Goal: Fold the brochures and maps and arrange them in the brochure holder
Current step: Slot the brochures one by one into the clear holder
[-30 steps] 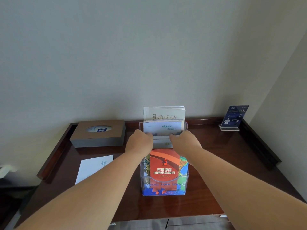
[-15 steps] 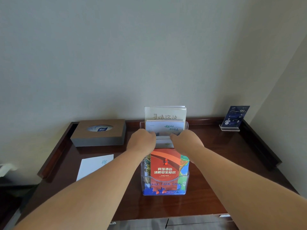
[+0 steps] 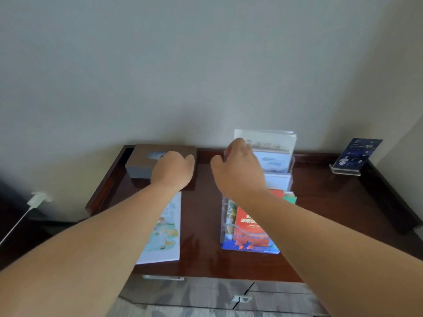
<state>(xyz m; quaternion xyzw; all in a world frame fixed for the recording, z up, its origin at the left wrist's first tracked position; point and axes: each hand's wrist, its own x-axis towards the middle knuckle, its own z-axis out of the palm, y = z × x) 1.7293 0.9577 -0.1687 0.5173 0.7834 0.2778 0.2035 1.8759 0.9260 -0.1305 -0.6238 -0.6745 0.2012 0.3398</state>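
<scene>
A clear acrylic brochure holder (image 3: 291,170) full of folded brochures (image 3: 271,161) stands on the dark wooden tabletop (image 3: 201,225); the right hand (image 3: 238,172) is at its upper left edge, grip unclear; the left hand (image 3: 171,171) hovers, grip loosely curled and empty, beyond a pale illustrated brochure (image 3: 164,236) lying flat.

Left hand (image 3: 174,170) hovers, loosely curled, over the far-left tissue box (image 3: 142,165). Right hand (image 3: 238,170), blurred, is at the holder's (image 3: 290,179) far-left corner. A brochure (image 3: 162,234) lies flat on the table (image 3: 201,225), near left.

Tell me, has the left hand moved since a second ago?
Yes. The left hand has moved left, off the brochure holder, and is now at the right end of the tissue box.
</scene>
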